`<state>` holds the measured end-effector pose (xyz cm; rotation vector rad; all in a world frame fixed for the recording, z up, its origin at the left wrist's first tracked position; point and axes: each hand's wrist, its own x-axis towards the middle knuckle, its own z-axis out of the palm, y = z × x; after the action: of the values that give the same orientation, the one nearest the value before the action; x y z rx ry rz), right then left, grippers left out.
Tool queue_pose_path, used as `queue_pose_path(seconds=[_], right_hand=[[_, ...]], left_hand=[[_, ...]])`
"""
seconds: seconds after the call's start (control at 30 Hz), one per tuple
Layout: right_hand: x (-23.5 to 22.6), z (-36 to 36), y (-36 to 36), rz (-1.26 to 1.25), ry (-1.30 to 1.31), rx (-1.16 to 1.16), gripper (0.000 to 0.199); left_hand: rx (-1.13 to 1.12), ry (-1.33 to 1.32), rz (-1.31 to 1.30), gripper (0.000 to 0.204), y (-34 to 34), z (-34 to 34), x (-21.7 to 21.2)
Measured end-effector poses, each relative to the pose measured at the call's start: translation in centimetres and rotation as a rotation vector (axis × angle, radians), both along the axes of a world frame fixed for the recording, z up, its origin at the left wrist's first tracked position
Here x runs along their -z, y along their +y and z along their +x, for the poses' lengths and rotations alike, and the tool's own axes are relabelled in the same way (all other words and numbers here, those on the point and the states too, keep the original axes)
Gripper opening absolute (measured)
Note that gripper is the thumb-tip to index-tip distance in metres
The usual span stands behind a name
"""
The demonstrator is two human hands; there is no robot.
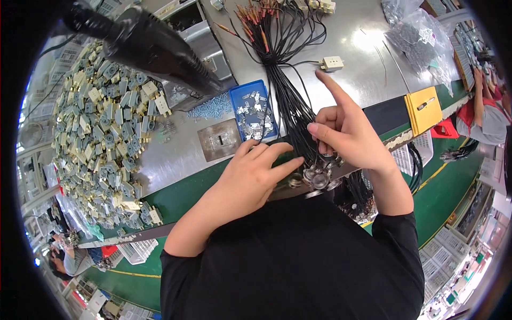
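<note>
A thick bundle of black cables [285, 88] lies across the metal bench toward me, gathered by a tie. Reddish-orange tips [258, 18] fan out at its far end; round metal end pieces [319, 180] cluster at the near edge. My left hand [256, 169] rests beside the near part, fingers spread, fingertips at the cables. Over the bundle's right side is my right hand [349, 130], index finger extended, thumb apart, other fingers curled; I see nothing held. Just beyond that index fingertip sits a cream rectangular connector [332, 64] on a cable.
A large heap of grey-and-cream connector parts [106, 128] covers the left. A black tool body [160, 50] overhangs small blue screws [213, 108]. Nearby are a blue tray [238, 101] of metal pieces and a slotted plate [218, 141]. Rightward lie plastic bags [421, 40] and a yellow pad [422, 114].
</note>
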<state>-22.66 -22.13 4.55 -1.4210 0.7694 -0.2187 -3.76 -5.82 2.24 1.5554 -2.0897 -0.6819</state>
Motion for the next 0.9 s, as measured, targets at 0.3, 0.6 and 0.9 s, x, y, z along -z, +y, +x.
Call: queue_pose_path(seconds=[0.3, 0.6, 0.9], right_hand=[[-1.6, 3.7, -1.0, -0.255, -0.249, -0.365, 0.036], [-4.4, 11.1, -0.6, -1.217, -0.396, -0.687, 0.024], [-1.5, 15.1, -0.1, -0.878, -0.612, -0.913, 0.017]], left_hand=[[-0.238, 0.575, 0.061, 0.056, 4.0, 2.1, 0.6], [-0.428, 1.229, -0.166, 0.042, 7.0, 2.4, 0.1], [-0.477, 0.251, -0.646, 0.029, 6.2, 7.2, -0.3]])
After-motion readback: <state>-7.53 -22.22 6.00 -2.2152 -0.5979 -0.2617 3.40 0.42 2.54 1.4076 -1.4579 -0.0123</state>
